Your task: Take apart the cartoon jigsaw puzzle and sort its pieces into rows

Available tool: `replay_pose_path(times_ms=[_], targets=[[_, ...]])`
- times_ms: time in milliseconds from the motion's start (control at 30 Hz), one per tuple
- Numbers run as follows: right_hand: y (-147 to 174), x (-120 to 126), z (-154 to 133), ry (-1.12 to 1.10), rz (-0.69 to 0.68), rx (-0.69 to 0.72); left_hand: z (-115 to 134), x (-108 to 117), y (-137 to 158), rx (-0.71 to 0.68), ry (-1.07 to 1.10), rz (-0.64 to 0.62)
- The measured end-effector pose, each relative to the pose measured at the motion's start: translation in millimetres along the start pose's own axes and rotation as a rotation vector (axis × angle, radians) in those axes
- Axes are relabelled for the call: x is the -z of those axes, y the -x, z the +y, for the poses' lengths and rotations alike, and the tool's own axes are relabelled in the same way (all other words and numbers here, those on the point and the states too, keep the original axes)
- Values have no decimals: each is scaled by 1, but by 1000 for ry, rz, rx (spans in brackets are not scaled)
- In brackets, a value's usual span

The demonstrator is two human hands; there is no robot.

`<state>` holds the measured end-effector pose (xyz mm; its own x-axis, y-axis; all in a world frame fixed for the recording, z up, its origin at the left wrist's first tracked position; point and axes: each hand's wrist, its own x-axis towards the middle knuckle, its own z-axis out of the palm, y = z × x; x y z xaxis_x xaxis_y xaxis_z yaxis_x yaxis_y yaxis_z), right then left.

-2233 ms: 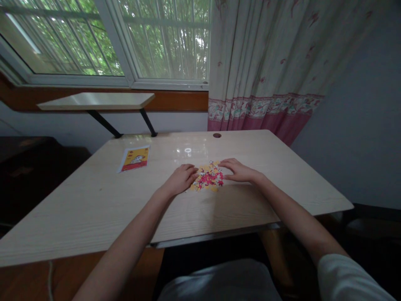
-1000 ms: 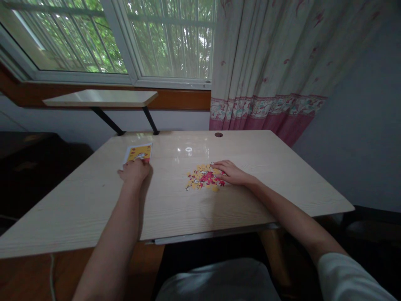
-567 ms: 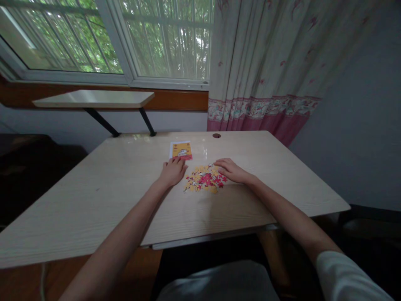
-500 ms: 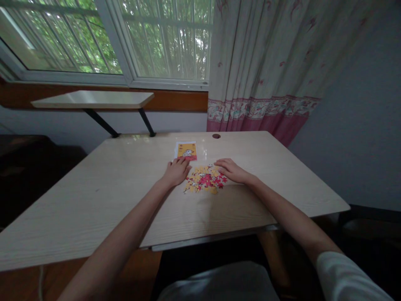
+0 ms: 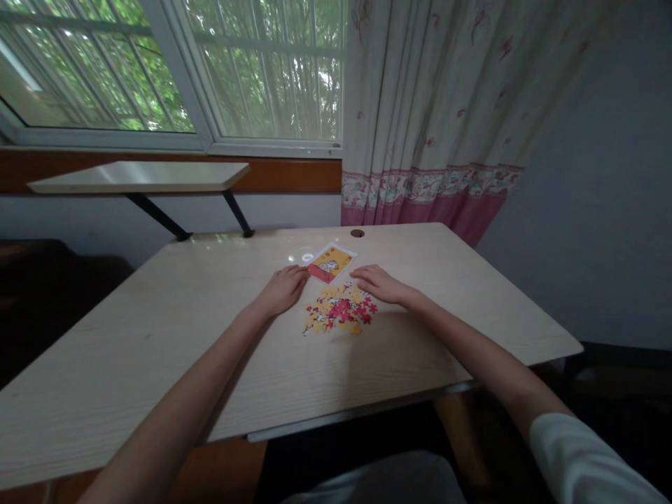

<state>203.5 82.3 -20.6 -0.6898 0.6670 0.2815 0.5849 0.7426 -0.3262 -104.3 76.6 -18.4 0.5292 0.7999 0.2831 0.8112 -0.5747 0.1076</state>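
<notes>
Puzzle pieces: a loose heap of yellow, red and white jigsaw pieces (image 5: 341,308) lies unjoined, as far as the blur shows, between and slightly nearer the person than the two hands.
Picture card: just beyond the heap, the yellow-and-red picture card (image 5: 332,262) lies flat, turned so that a corner points toward the person; it shows a whitish cartoon animal and a pale border.
Left hand: the left hand (image 5: 283,288) is palm down, fingers extended forward and close together, the tips at the card's left corner; whether they pinch it or merely rest there cannot be told.
Left forearm: bare, it slants in from the lower left, low over the desk.
Right hand: the right hand (image 5: 382,285) is relaxed and unclenched, fingers reaching leftward over the heap's far right edge, with no piece seen in its grasp.
Right forearm: it angles in from the lower right, bare below a pale short sleeve (image 5: 570,444).
Desk: the light wood-grain desk (image 5: 131,364) has a round cable hole (image 5: 358,233) near its far edge.
Far side: a raised shelf (image 5: 141,176) on black supports stands at left, before a barred window (image 5: 273,77); a floral curtain (image 5: 420,105) hangs at right.
</notes>
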Motion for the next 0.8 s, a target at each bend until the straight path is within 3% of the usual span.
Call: replay_pose_path(times_ms=[300, 567, 800], targets=[[-56, -16, -8, 203, -128, -123, 9, -11, -11, -10, -15, 2], [-83, -23, 5, 180, -134, -299, 9, -5, -6, 144, -38, 14], [-89, -26, -2, 187, -99, -270, 9, -1, 3, 150, -19, 23]])
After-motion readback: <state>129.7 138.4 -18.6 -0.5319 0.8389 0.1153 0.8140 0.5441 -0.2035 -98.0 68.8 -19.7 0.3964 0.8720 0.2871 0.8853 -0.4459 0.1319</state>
